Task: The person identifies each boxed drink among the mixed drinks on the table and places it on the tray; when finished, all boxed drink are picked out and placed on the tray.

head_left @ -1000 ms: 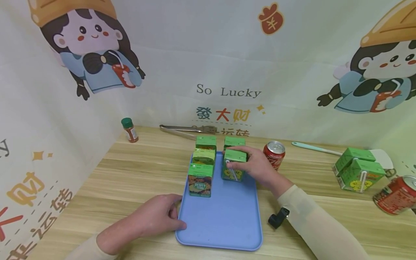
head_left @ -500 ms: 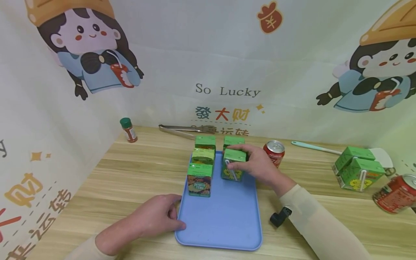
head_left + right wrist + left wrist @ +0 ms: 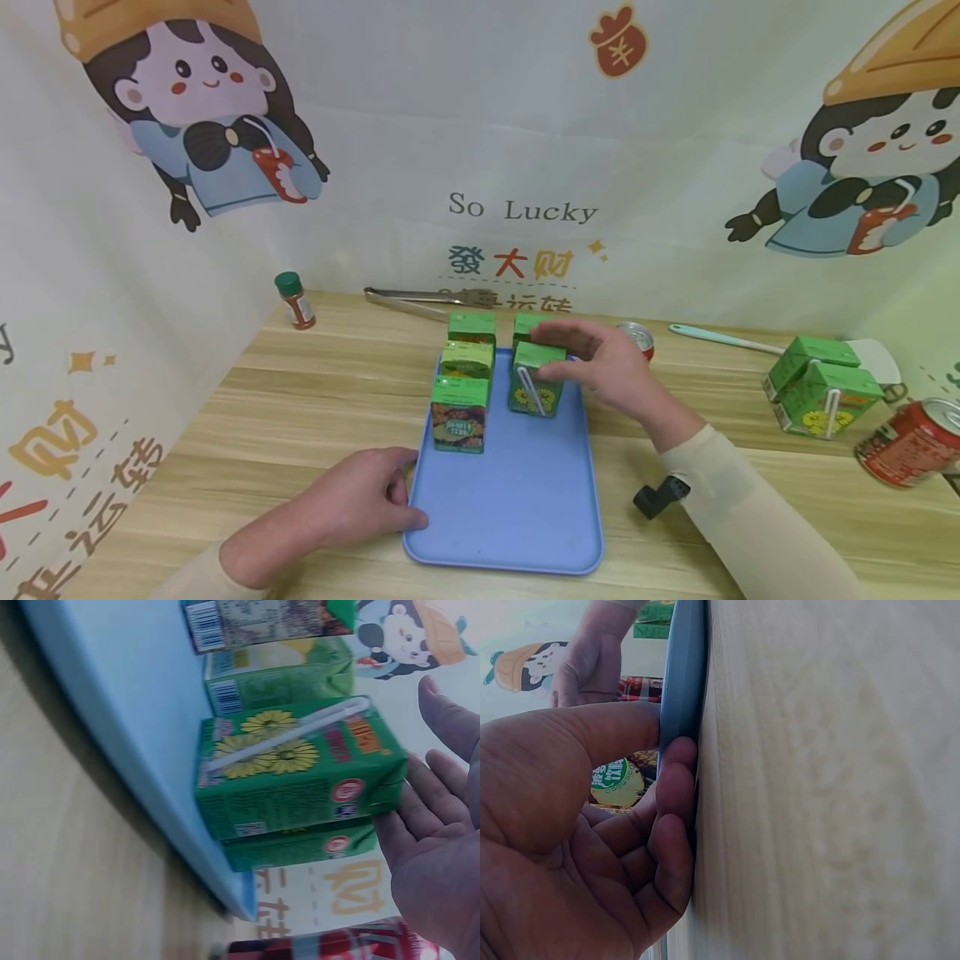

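Note:
A blue tray (image 3: 510, 508) lies on the wooden table. My left hand (image 3: 367, 496) pinches its left rim near the front corner, thumb on top and curled fingertips at the side and underside. On the tray's right half stands a green juice box (image 3: 536, 400) with a white straw and yellow flowers on its front. Beside its upper end my right hand (image 3: 446, 817) is spread, thumb away from the fingers and nothing gripped. Behind that box is another green juice box (image 3: 527, 325). Three cartons line the left side, the front carton (image 3: 459, 425) dark-fronted with a green top.
A red can (image 3: 636, 340) stands behind my right hand. Further right are two green juice boxes (image 3: 828, 400), a spatula (image 3: 731, 340) and another red can (image 3: 907, 442). Tongs (image 3: 420, 298) and a green-capped spice jar (image 3: 295, 302) lie toward the back left.
My right hand has let go of the flowered juice box, its fingers spreading and shifting right. The box stays upright on the tray. My left hand keeps its place at the rim.

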Demonstrator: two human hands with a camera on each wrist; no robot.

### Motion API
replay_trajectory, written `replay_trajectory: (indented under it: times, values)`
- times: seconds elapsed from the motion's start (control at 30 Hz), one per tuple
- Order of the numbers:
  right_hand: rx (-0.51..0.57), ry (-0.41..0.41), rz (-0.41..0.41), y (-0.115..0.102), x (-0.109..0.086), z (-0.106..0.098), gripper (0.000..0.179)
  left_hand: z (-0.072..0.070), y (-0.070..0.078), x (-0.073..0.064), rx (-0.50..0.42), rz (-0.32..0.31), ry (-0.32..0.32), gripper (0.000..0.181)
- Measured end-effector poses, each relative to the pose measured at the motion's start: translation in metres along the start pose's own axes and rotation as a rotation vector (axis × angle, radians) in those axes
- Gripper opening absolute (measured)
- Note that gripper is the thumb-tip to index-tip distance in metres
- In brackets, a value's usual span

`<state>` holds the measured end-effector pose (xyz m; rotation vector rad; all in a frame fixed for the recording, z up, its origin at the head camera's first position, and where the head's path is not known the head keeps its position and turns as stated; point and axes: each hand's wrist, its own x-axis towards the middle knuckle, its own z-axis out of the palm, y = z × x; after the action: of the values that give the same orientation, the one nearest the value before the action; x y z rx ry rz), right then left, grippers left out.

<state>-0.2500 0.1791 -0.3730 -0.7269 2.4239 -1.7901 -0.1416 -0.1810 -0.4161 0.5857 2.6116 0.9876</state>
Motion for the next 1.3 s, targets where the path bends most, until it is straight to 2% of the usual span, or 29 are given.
replay_trajectory:
  times: [0.1, 0.33, 0.5, 0.67, 0.77, 0.93, 1.03, 1.3]
  values:
    - [0.018, 0.001, -0.019, -0.005, -0.004, -0.005, 0.056, 0.001, 0.0, 0.0, 0.0, 0.003, 0.0, 0.089]
    - [0.0, 0.037, 0.03, -0.011, -0.017, -0.017, 0.054, 0.001, 0.0, 0.001, -0.012, -0.003, -0.006, 0.089]
    - [-0.065, 0.086, -0.015, -0.011, -0.028, -0.03, 0.054, 0.001, 0.0, 0.001, -0.011, 0.001, -0.003, 0.09]
    - [-0.129, 0.133, 0.004, -0.009, -0.043, -0.047, 0.05, 0.001, 0.0, 0.001, -0.007, 0.005, -0.004, 0.089]
    - [-0.166, 0.171, -0.022, -0.007, -0.052, -0.056, 0.048, 0.001, 0.0, 0.001, -0.004, 0.004, -0.003, 0.088]
    - [-0.16, 0.227, -0.078, -0.004, -0.065, -0.068, 0.045, 0.001, 0.001, 0.001, -0.011, -0.007, -0.002, 0.087]
    - [-0.172, 0.245, -0.07, -0.005, -0.073, -0.075, 0.045, 0.001, 0.001, 0.001, -0.01, -0.009, 0.001, 0.087]
    - [-0.294, 0.324, -0.05, 0.004, -0.091, -0.096, 0.046, 0.001, 0.0, 0.0, -0.007, -0.002, 0.007, 0.085]
